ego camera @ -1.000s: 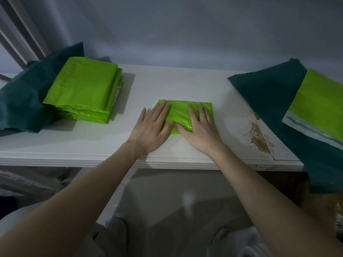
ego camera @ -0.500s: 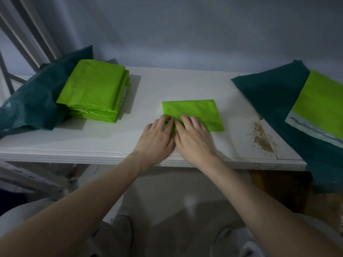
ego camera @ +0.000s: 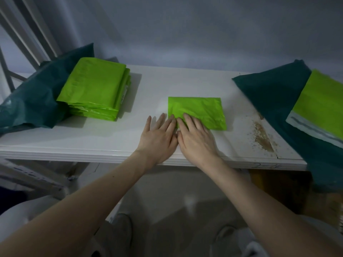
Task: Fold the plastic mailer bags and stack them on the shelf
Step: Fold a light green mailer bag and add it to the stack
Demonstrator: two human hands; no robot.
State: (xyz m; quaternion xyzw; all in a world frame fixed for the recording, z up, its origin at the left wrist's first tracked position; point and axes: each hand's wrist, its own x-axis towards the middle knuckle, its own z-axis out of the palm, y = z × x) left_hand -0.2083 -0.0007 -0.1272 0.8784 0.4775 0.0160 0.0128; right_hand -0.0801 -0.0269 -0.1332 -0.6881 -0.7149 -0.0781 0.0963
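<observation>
A plain grey wall backs a white painted shelf point(ego camera: 157, 86), whose surface is worn to a brown patch point(ego camera: 261, 136) near its right front corner. In the middle of the shelf lies a folded bright green plastic mailer bag point(ego camera: 200, 110), a flat rectangle with its long side across the view. The left hand point(ego camera: 157, 136) rests flat on the shelf just beside the bag's near left corner, fingers straight and slightly spread, its index fingertip touching the bag's edge. The right hand point(ego camera: 196, 140) lies flat with straight fingers pressing on the bag's near left part; the two hands touch at the thumbs. Neither hand grips anything.

At the left end of the shelf sits a stack of folded bright green mailer bags point(ego camera: 94, 89), well apart from the single bag, resting partly on a dark teal plastic bag point(ego camera: 35, 101) that reaches off the shelf's left edge. At the right end another dark teal plastic sheet point(ego camera: 274, 97) drapes over the shelf's edge, and on it lies an unfolded green mailer with a pale adhesive strip point(ego camera: 323, 104).
</observation>
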